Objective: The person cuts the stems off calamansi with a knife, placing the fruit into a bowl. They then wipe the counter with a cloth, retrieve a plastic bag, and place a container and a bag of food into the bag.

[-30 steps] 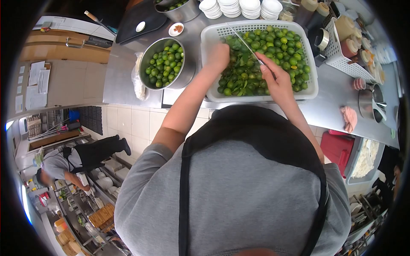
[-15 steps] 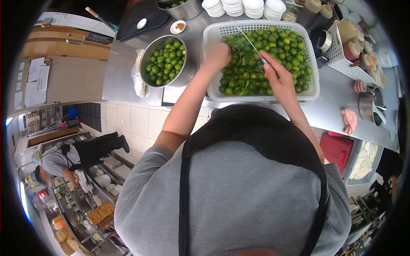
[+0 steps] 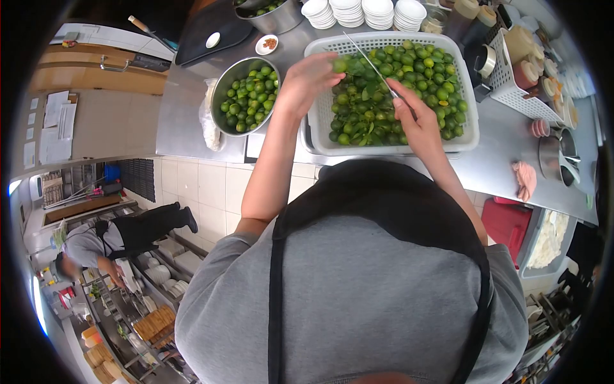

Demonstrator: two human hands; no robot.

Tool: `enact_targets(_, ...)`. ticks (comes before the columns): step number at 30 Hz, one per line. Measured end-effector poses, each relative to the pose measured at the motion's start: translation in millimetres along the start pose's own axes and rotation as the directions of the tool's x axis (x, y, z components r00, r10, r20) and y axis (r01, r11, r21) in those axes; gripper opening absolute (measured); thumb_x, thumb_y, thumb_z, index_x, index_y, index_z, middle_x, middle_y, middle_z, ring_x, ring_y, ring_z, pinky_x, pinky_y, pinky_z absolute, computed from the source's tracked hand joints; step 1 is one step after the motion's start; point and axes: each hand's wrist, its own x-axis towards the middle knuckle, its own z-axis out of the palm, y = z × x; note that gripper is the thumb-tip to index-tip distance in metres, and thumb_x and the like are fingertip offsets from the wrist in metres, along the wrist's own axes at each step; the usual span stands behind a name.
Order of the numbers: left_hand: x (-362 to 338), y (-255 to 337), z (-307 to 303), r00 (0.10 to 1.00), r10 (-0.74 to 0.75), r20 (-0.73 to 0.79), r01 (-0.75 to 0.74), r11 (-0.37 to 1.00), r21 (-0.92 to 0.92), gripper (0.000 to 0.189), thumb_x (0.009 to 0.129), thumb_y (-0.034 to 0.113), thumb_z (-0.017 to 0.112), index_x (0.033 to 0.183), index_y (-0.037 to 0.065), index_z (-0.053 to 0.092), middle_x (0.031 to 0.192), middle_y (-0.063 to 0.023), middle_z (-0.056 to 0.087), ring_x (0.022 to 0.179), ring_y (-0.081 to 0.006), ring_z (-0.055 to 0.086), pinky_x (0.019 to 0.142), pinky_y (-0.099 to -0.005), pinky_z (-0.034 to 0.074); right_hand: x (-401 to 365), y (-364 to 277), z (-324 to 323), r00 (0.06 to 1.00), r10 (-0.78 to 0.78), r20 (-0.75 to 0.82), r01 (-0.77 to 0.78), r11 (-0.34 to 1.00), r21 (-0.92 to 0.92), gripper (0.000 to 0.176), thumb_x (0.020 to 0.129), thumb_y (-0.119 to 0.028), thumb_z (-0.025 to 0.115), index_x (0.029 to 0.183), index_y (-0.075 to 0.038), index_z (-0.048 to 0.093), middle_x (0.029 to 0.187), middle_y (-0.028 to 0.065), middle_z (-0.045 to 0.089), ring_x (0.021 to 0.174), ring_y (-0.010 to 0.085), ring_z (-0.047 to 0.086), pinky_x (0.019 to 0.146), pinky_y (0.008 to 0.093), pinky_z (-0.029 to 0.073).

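A white plastic basket (image 3: 316, 121) on the steel counter holds a heap of small green limes (image 3: 422, 73) mixed with leaves. My left hand (image 3: 306, 80) is at the basket's left rim with a green lime (image 3: 339, 64) pinched in its fingertips. My right hand (image 3: 416, 118) rests over the basket's middle and grips a knife (image 3: 374, 64) whose thin blade points up and left across the fruit. To the left of the basket stands a round steel bowl (image 3: 225, 80) partly filled with limes.
Stacks of small white dishes (image 3: 364, 11) and another steel bowl (image 3: 272, 19) stand behind the basket. A white rack of containers (image 3: 521, 70) is at right, with a pot (image 3: 553, 157) and pink cloth (image 3: 524, 178). Another person (image 3: 109, 240) works far left.
My left hand has come out of the heap of limes and moved left to the basket's rim, now holding one lime. The right hand and knife have barely shifted.
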Motion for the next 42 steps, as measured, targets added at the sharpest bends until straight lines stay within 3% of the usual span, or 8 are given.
enact_targets(10, -6.6, -0.6, 19.9, 0.998, 0.033, -0.05, -0.041, 0.985, -0.169, 0.029, 0.081, 0.005, 0.06, 0.108, -0.004, 0.056, 0.097, -0.0087, 0.059, 0.084, -0.0197, 0.061, 0.076, -0.0268, 0.051, -5.3, -8.2, 7.7, 0.995, -0.09, 0.049, 0.088, 0.996, 0.034, 0.031, 0.091, -0.013, 0.047, 0.121, -0.007, 0.052, 0.116, 0.0088, 0.058, 0.101, 0.0152, 0.056, 0.086, 0.0254, 0.041)
enact_targets(12, -5.5, -2.1, 22.2, 0.993, 0.099, -0.059, -0.06, 0.88, 0.47, 0.028, 0.077, 0.008, 0.066, 0.103, -0.002, 0.06, 0.089, -0.0045, 0.058, 0.075, -0.0132, 0.06, 0.07, -0.0221, 0.048, -4.5, -7.7, 4.7, 0.997, -0.066, 0.041, 0.065, 0.997, 0.027, 0.031, 0.091, -0.013, 0.047, 0.122, -0.007, 0.052, 0.116, 0.0087, 0.058, 0.101, 0.0148, 0.055, 0.086, 0.0252, 0.041)
enact_targets(16, -5.1, -5.1, 22.8, 0.974, 0.214, -0.08, -0.091, 0.686, 0.722, 0.028, 0.076, 0.008, 0.067, 0.102, -0.001, 0.06, 0.09, -0.0039, 0.058, 0.074, -0.0122, 0.06, 0.068, -0.0217, 0.047, -6.2, -10.8, 2.0, 0.999, 0.001, 0.047, -0.004, 0.998, 0.055, 0.031, 0.091, -0.013, 0.047, 0.121, -0.007, 0.052, 0.116, 0.0086, 0.058, 0.1, 0.0139, 0.055, 0.086, 0.0245, 0.041)
enact_targets(17, -5.5, -6.2, 23.8, 0.975, 0.209, -0.077, -0.091, 0.686, 0.722, 0.028, 0.076, 0.008, 0.067, 0.102, -0.001, 0.06, 0.09, -0.0039, 0.058, 0.074, -0.0122, 0.06, 0.068, -0.0217, 0.047, -7.6, -9.8, 1.6, 0.999, 0.005, 0.043, -0.007, 0.998, 0.055, 0.031, 0.091, -0.013, 0.047, 0.121, -0.007, 0.052, 0.116, 0.0086, 0.058, 0.1, 0.0139, 0.055, 0.086, 0.0245, 0.041)
enact_targets(19, -5.1, -5.4, 22.9, 0.988, 0.126, -0.083, -0.098, 0.953, 0.286, 0.028, 0.08, 0.005, 0.063, 0.107, -0.002, 0.057, 0.096, -0.0068, 0.059, 0.082, -0.0155, 0.06, 0.076, -0.0266, 0.049, -6.2, -7.7, 3.8, 0.995, -0.093, 0.025, 0.092, 0.994, 0.052, 0.031, 0.091, -0.012, 0.048, 0.121, -0.006, 0.052, 0.116, 0.0089, 0.058, 0.101, 0.0146, 0.055, 0.086, 0.0244, 0.041)
enact_targets(23, -9.8, -1.0, 27.4, 0.991, 0.13, -0.036, -0.132, 0.989, -0.06, 0.028, 0.081, 0.0, 0.059, 0.108, -0.008, 0.054, 0.103, -0.015, 0.057, 0.089, -0.0225, 0.06, 0.081, -0.0319, 0.052, -5.8, -8.9, 6.5, 0.994, -0.11, 0.027, 0.109, 0.994, 0.026, 0.031, 0.091, -0.012, 0.048, 0.121, -0.005, 0.052, 0.116, 0.0094, 0.058, 0.102, 0.0157, 0.055, 0.086, 0.0244, 0.041)
enact_targets(33, -15.0, 1.5, 38.7, 0.975, 0.201, -0.091, -0.2, 0.98, 0.022, 0.015, 0.081, -0.001, 0.06, 0.095, 0.0, 0.056, 0.099, -0.0095, 0.059, 0.089, -0.0171, 0.059, 0.084, -0.0341, 0.05, -5.7, -7.8, 9.3, 0.985, -0.174, 0.008, 0.174, 0.982, -0.071, 0.03, 0.09, -0.012, 0.05, 0.119, -0.01, 0.054, 0.101, 0.0104, 0.062, 0.082, 0.0173, 0.058, 0.075, 0.0273, 0.045)
enact_targets(42, -29.6, -4.1, 44.7, 0.982, 0.173, 0.077, -0.189, 0.875, 0.445, 0.023, 0.074, -0.003, 0.066, 0.096, 0.002, 0.061, 0.09, -0.0044, 0.062, 0.077, -0.0096, 0.059, 0.069, -0.023, 0.048, 0.1, -6.0, 9.1, 0.978, -0.203, -0.055, 0.196, 0.974, -0.114, 0.029, 0.09, -0.013, 0.05, 0.118, -0.01, 0.055, 0.1, 0.012, 0.063, 0.086, 0.0203, 0.059, 0.076, 0.0279, 0.045)
